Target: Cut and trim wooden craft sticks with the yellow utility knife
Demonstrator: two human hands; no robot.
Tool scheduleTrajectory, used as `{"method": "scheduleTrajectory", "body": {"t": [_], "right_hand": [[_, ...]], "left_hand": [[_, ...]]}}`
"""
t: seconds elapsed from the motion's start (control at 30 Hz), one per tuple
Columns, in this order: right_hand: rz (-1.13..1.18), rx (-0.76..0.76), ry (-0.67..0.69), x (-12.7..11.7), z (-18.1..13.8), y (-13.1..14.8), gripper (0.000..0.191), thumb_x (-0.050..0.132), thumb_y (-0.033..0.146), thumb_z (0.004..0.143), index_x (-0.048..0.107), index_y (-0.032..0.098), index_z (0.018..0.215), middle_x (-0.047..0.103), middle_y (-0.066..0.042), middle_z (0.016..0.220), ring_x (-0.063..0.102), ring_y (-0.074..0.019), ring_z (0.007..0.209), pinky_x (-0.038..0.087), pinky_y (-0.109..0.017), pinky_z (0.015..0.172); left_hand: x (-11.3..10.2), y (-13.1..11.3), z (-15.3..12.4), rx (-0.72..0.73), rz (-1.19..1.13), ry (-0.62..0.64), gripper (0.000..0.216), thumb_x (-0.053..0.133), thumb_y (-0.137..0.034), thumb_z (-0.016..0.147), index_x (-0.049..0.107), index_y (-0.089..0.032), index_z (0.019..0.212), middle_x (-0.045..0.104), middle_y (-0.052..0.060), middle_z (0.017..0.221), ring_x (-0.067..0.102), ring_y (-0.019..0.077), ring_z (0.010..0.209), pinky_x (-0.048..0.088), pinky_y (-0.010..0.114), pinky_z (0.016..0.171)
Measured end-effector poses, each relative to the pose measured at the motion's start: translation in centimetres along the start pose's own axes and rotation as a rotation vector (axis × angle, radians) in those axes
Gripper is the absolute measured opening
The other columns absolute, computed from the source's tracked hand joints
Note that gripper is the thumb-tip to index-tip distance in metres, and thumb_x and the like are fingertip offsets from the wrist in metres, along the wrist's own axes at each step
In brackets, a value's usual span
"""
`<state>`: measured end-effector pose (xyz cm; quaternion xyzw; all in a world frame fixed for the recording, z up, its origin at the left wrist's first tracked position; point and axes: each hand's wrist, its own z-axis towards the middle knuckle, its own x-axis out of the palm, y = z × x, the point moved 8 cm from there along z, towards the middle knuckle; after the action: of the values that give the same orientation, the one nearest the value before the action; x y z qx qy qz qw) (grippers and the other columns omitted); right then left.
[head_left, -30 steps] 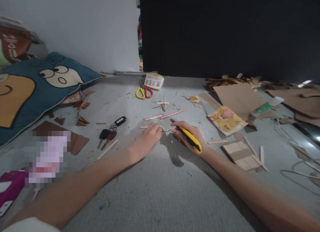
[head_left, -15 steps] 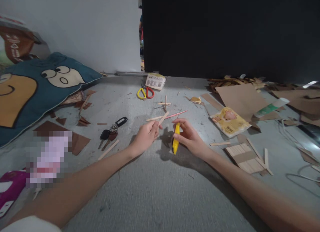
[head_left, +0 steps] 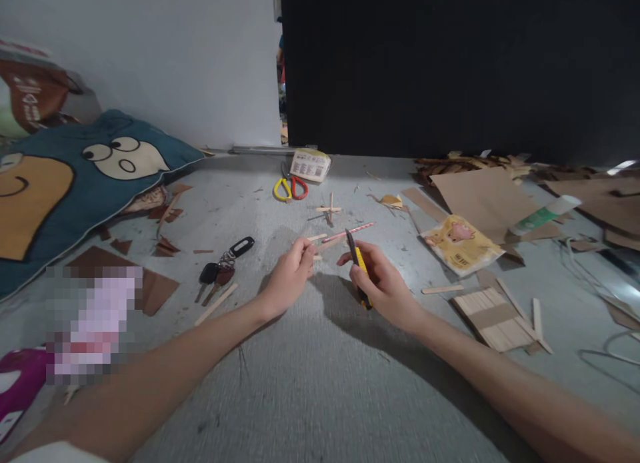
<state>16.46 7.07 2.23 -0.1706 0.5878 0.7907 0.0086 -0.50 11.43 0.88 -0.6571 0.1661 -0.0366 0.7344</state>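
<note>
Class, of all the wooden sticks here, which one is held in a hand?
The stick pinched in the left hand, pointing toward the knife in the right hand. Neither hand holds any of the others.

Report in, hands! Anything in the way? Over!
Left hand: pinching wooden stick. Right hand: gripping yellow cutter. Pink striped rod lies close beyond.

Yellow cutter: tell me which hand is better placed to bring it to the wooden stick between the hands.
The right hand, I'd judge: it grips the yellow cutter, near the wooden stick. The left hand is occupied, pinching that stick.
</note>
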Motion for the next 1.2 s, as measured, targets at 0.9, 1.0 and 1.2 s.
{"method": "scheduleTrajectory", "body": {"t": [0.9, 1.0, 1.2], "right_hand": [[-0.713, -0.38, -0.102, -0.1, -1.3, 2.4, 0.043, 0.044, 0.033, 0.112, 0.061, 0.023, 0.15, 0.067, -0.007, 0.09, 0.06, -0.0149, 0.064, 0.05, -0.027, 0.056], [-0.725, -0.391, -0.102, 0.0, -1.3, 2.5, 0.042, 0.043, 0.032, 0.112, 0.061, 0.022, 0.149, 0.067, -0.006, 0.091, 0.06, -0.0135, 0.064, 0.05, -0.025, 0.056], [-0.731, -0.41, -0.121, 0.1, -1.4, 2.8, 0.04, 0.044, 0.031, 0.112, 0.061, 0.016, 0.146, 0.067, -0.006, 0.092, 0.06, -0.0125, 0.065, 0.05, -0.024, 0.057]], "left_hand": [[-0.1, -3.0, -1.5, 0.278, 0.302, -0.03, 0.046, 0.04, -0.052, 0.111, 0.069, -0.019, 0.1, 0.057, -0.003, 0.064, 0.055, 0.0134, 0.06, 0.044, 0.026, 0.067], [-0.1, -3.2, -1.6, 0.325, 0.327, -0.05, 0.043, 0.04, -0.05, 0.111, 0.069, -0.019, 0.102, 0.06, -0.002, 0.069, 0.057, 0.0139, 0.063, 0.045, 0.026, 0.068], [0.3, -3.4, -1.6, 0.343, 0.38, -0.013, 0.039, 0.035, -0.041, 0.112, 0.067, -0.019, 0.106, 0.061, -0.001, 0.072, 0.058, 0.0149, 0.065, 0.046, 0.028, 0.071]]}}
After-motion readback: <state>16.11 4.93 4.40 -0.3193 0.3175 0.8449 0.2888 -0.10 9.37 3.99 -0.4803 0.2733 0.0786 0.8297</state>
